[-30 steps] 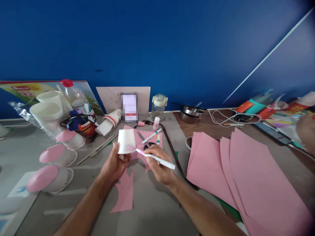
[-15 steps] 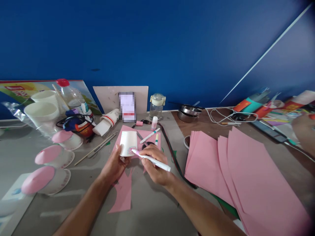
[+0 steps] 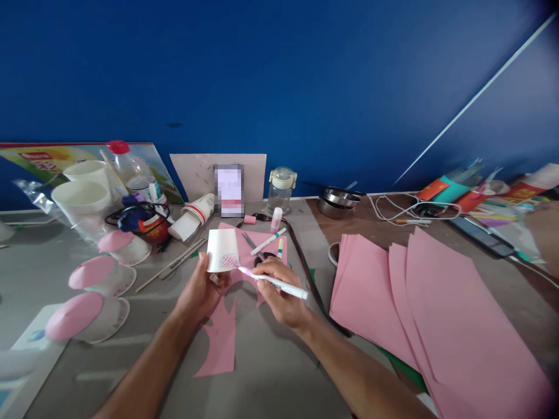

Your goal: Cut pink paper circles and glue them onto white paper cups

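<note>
The left hand (image 3: 200, 295) grips a cup (image 3: 222, 243). The right hand (image 3: 283, 305) pinches a marker (image 3: 283, 286), tip near the cup's four o'clock edge.

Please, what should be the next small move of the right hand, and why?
Probably the right hand should add a few strokes with its marker: the patch on the cup shows white between its crossed pink lines, and the tip is close by.
</note>
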{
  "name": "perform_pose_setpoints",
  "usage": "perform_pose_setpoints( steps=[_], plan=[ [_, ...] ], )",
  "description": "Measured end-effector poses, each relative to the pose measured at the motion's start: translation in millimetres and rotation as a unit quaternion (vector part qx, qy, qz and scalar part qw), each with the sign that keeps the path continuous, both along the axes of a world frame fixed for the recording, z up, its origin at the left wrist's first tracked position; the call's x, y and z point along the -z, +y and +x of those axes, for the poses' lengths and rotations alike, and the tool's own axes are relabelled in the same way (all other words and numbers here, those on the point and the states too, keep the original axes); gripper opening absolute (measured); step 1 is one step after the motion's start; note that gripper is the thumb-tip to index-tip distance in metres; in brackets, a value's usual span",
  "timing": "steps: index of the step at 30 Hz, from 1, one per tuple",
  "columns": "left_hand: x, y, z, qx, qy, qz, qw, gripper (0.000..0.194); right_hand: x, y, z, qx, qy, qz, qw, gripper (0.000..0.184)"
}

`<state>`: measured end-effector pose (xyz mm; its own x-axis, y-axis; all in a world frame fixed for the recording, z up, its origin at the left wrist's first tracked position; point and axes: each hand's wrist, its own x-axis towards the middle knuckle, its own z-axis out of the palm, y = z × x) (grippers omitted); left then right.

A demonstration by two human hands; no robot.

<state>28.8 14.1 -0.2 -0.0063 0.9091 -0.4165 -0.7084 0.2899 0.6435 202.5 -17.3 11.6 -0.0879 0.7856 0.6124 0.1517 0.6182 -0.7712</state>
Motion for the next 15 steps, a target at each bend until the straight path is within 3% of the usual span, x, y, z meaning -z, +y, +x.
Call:
perform_pose_setpoints(
  steps=[5, 10, 15],
  plan=[
    [5.9, -0.7, 1.9, 0.006, 0.004, 0.012, 1.000, 0.028, -1.7, -1.2, 1.2, -0.003, 0.027, -0.014, 1.000, 0.012],
    [16.5, -0.3, 3.2, 0.028, 0.018, 0.039, 0.999, 0.036, -2.7, -1.5, -1.5, -0.011, 0.014, 0.001, 1.000, 0.011],
    [22.2, -0.9, 2.6, 0.034, 0.030, 0.051, 0.998, 0.030, -2.0, -1.3, -4.3, -0.009, -0.001, 0.027, 1.000, 0.012]
  ],
)
